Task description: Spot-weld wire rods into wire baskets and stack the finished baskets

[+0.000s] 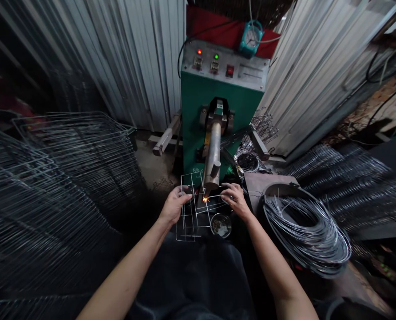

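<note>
"Head view: what's being held?"
"Left hand (175,206) grips a wire grid (196,213) below the spot welder's arm (214,149); right hand (237,200) pinches a straight wire (214,196), sparks (205,200) alongside."

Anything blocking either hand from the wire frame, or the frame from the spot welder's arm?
Nothing visible. The left hand grips the wire frame directly; the right hand pinches a wire leading toward the sparks. Those show at the frame, just below the spot welder's arm.
</note>
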Action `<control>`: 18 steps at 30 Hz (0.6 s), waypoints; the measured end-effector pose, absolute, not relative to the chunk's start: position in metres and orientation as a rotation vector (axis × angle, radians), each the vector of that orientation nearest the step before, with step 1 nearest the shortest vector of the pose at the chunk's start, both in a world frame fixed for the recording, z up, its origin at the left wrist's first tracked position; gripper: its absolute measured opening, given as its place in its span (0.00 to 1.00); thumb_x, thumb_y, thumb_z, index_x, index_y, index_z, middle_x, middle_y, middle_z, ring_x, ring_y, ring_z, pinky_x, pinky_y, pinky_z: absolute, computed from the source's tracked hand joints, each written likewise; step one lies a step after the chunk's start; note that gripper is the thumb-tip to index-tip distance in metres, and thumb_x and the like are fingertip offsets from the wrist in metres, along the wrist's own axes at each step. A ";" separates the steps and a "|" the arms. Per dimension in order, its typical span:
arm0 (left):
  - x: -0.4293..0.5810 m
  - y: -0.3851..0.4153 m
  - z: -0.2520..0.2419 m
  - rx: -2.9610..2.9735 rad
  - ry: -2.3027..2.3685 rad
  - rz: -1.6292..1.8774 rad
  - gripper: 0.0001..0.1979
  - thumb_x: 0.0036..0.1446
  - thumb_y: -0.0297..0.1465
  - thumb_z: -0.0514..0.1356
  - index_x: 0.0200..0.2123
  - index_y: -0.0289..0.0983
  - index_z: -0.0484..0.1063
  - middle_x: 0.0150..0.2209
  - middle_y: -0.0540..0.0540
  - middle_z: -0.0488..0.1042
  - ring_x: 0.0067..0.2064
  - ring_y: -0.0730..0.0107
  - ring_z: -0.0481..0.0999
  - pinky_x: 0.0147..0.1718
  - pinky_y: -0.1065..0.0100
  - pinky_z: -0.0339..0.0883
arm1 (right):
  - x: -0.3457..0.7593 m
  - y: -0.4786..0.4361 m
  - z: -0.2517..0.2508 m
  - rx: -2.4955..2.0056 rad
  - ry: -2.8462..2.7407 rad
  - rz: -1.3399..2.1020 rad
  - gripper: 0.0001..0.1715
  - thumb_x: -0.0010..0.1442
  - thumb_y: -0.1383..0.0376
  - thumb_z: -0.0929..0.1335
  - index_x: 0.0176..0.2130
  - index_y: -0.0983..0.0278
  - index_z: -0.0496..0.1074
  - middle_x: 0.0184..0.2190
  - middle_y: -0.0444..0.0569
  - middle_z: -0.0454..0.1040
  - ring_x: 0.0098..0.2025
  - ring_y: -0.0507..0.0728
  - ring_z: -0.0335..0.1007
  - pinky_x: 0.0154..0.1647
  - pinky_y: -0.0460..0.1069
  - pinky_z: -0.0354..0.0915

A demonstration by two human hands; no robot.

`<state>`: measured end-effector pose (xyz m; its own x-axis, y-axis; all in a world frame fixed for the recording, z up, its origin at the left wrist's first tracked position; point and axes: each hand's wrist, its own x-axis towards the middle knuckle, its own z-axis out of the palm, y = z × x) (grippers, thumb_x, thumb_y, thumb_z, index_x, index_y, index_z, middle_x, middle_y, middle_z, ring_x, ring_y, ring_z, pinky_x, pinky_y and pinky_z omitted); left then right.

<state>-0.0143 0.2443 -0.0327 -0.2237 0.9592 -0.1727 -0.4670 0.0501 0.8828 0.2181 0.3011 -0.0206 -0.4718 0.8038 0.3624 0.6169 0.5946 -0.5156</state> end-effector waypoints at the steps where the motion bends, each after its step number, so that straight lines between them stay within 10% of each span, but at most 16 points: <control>1: -0.014 0.244 -0.033 0.637 1.078 1.493 0.21 0.35 0.28 0.67 0.36 0.35 0.67 0.22 0.57 0.67 0.24 0.81 0.66 0.28 0.75 0.57 | 0.218 0.301 -0.022 -1.125 -2.244 0.420 0.11 0.60 0.58 0.64 0.32 0.58 0.73 0.48 0.46 0.70 0.49 0.61 0.56 0.50 0.57 0.51; 18: -0.033 0.144 -0.053 0.696 1.050 1.498 0.20 0.40 0.29 0.66 0.39 0.38 0.66 0.24 0.56 0.67 0.26 0.82 0.66 0.30 0.78 0.60 | 0.225 0.200 0.004 -0.870 -2.303 0.452 0.06 0.56 0.61 0.68 0.36 0.57 0.74 0.49 0.48 0.69 0.47 0.60 0.59 0.49 0.57 0.58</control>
